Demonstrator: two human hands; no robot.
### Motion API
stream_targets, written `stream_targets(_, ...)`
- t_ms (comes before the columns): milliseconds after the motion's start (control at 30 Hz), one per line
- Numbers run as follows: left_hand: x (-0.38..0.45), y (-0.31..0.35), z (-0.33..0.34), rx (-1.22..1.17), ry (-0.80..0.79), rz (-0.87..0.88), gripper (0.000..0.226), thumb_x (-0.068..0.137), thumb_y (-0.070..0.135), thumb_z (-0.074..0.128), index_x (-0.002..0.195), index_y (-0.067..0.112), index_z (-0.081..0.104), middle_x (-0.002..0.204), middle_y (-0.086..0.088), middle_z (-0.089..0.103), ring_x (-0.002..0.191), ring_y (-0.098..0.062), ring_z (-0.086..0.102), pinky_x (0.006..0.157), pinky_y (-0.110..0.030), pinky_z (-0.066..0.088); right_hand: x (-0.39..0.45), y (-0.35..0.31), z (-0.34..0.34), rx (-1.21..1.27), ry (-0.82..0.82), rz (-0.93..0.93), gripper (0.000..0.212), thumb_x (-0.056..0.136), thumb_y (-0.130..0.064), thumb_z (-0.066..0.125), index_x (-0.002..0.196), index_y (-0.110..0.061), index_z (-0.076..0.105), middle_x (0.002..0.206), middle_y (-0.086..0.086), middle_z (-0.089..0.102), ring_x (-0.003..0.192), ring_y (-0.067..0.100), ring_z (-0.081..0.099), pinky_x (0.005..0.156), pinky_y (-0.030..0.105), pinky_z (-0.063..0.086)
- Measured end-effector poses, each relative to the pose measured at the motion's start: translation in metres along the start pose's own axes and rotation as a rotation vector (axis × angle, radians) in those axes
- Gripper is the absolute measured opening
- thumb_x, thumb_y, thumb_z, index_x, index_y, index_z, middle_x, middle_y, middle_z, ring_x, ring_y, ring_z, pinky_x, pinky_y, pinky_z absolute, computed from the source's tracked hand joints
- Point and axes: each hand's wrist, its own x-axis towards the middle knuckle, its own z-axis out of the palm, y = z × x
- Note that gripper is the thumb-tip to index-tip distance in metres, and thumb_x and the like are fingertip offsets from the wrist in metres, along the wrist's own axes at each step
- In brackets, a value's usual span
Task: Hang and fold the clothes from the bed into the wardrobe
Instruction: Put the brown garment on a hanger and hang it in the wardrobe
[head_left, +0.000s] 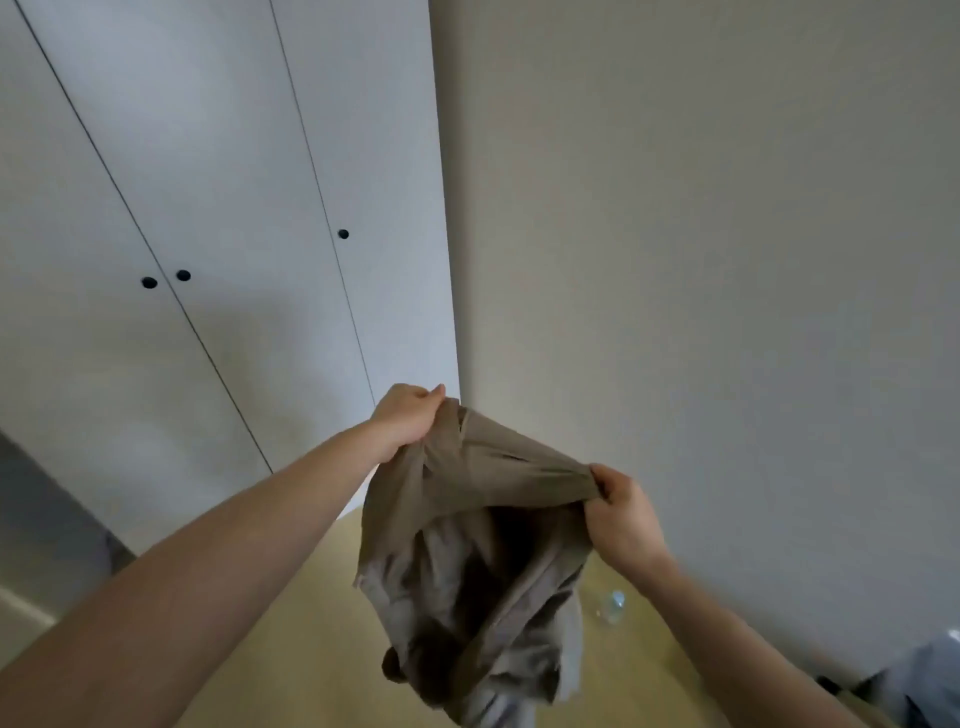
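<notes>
In front of the closed white wardrobe (218, 208), the left hand (408, 415) and right hand (621, 519) each pinch the top edge of a khaki garment (467, 545), stretched between them and hanging above the floor.

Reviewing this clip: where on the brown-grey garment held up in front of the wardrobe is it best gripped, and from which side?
Best at the top edge of the crumpled brown-grey cloth garment, one corner per hand, from the outer sides. The left hand and right hand already pinch that edge, stretched taut between them, and the rest hangs free below. Gripping the bunched lower folds would likely keep it tangled.
</notes>
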Motion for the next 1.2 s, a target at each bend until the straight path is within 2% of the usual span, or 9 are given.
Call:
stream_targets(100,0.032,-0.033,-0.026,0.035,0.075,-0.073,0.042,0.105,0.046,0.049,0.083,0.022,0.075,0.095,-0.004,0.068,0.074,-0.018,0.061,0.073,-0.032,0.049,0.053,-0.036,-0.011,0.117,-0.059,-0.006,0.041,0.085,0.004,0.04,0.087,-0.018,0.074,0.08,-0.007,0.076,0.079,0.005,0.07,0.067,0.018,0.056)
stream_targets(300,0.028,-0.046,-0.061,-0.029,0.084,0.033,0.03,0.091,0.059,0.066,0.091,0.03,0.072,0.082,0.009,0.068,0.06,-0.006,0.057,0.058,-0.023,0.042,0.127,-0.114,0.039,0.181,-0.299,-0.093,0.039,0.091,0.002,0.035,0.09,-0.004,0.073,0.093,0.016,0.076,0.092,0.03,0.07,0.087,0.045,0.058)
stream_targets(433,0.002,-0.057,-0.049,0.129,-0.233,0.205,0.065,0.06,0.086,0.076,0.114,0.058,0.054,0.112,0.035,0.06,0.086,0.006,0.066,0.063,-0.011,0.051,0.153,-0.156,0.104,0.197,-0.475,-0.1,0.033,0.089,0.004,0.033,0.085,0.002,0.066,0.077,0.016,0.067,0.074,0.025,0.062,0.071,0.038,0.056)
stream_targets(500,0.012,-0.07,-0.047,0.258,-0.208,0.293,0.072,0.062,0.088,0.073,0.122,0.071,0.035,0.119,0.049,0.046,0.101,0.015,0.056,0.071,-0.004,0.049,0.165,-0.179,0.137,0.204,-0.565,-0.113,0.034,0.088,0.005,0.033,0.077,-0.005,0.063,0.067,0.005,0.062,0.065,0.018,0.058,0.061,0.027,0.051)
stream_targets(600,0.051,-0.098,-0.066,0.15,0.0,0.223,0.042,0.093,0.052,0.067,0.131,0.045,0.052,0.122,0.027,0.06,0.1,0.002,0.06,0.086,-0.016,0.053,0.185,-0.214,0.185,0.153,-0.672,-0.137,0.035,0.09,0.005,0.033,0.083,-0.008,0.066,0.071,0.004,0.065,0.063,0.015,0.061,0.061,0.027,0.052)
stream_targets(700,0.091,-0.135,-0.114,0.07,0.062,0.117,0.014,0.105,0.026,0.053,0.109,0.029,0.066,0.111,0.016,0.067,0.107,-0.005,0.064,0.1,-0.032,0.054,0.211,-0.243,0.227,0.09,-0.727,-0.164,0.037,0.095,0.003,0.034,0.093,-0.009,0.069,0.08,0.009,0.069,0.071,0.019,0.067,0.063,0.029,0.055)
stream_targets(967,0.154,-0.198,-0.264,-0.123,0.111,0.093,0.027,0.11,0.028,0.043,0.089,0.017,0.057,0.088,-0.001,0.062,0.084,-0.017,0.063,0.088,-0.037,0.06,0.306,-0.284,0.324,-0.271,-0.764,-0.3,0.026,0.094,-0.003,0.044,0.092,-0.008,0.069,0.094,0.02,0.07,0.078,0.021,0.062,0.073,0.035,0.049)
stream_targets(1100,0.191,-0.203,-0.309,-0.053,0.217,0.123,0.03,0.11,0.034,0.041,0.082,0.026,0.051,0.073,0.018,0.052,0.07,-0.003,0.049,0.074,-0.028,0.047,0.35,-0.3,0.385,-0.434,-0.778,-0.282,0.025,0.094,-0.002,0.045,0.09,-0.012,0.068,0.086,0.008,0.067,0.069,0.016,0.058,0.058,0.026,0.046)
stream_targets(1200,0.22,-0.21,-0.337,0.015,0.247,0.097,0.027,0.109,0.042,0.039,0.086,0.035,0.051,0.075,0.022,0.056,0.071,0.003,0.056,0.071,-0.017,0.043,0.384,-0.324,0.433,-0.454,-0.871,-0.292,0.021,0.094,-0.003,0.055,0.11,-0.008,0.068,0.103,0.013,0.072,0.082,0.023,0.068,0.072,0.035,0.062)
